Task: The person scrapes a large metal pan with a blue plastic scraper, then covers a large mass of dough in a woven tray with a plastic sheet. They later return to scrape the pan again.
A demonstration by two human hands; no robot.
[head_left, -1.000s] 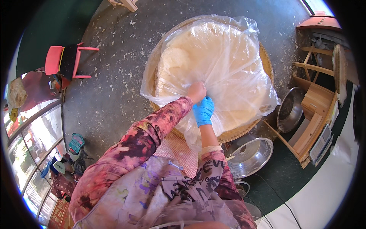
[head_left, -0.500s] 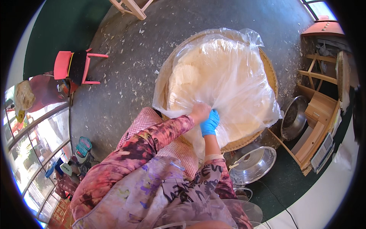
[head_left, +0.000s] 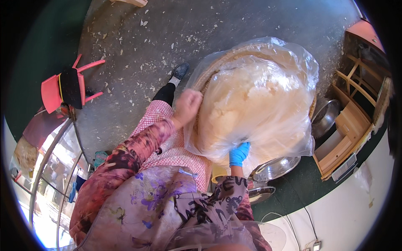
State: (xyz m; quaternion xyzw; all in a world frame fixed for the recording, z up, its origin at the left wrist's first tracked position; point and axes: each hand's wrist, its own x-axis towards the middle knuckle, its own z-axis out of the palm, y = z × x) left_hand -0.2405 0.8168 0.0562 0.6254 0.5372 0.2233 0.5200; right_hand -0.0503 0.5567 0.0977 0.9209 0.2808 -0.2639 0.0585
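Observation:
A large clear plastic bag (head_left: 255, 113) bulges with pale, cream-coloured, lumpy stuff over a round woven basket tray (head_left: 206, 79), whose rim shows at the upper left. My right hand (head_left: 239, 154), in a blue glove, is closed on gathered plastic at the bag's near side. Bare and slightly blurred, my left hand (head_left: 188, 106) is curled closed beside the left edge of the bag and basket. Whether any plastic or rim is inside its fingers is hidden. The basket's near side lies behind the bag.
Metal basins (head_left: 277, 168) stand close to the bag's lower right, another basin (head_left: 325, 118) farther right. A wooden cabinet frame (head_left: 345, 134) lies along the right. A pink chair (head_left: 51, 93) stands at far left. White flakes litter the grey floor.
My left hand has left the gathered plastic and moved left to the basket's edge. The bag is now bunched higher and tilted, the far basket rim more exposed. My leg and shoe show now.

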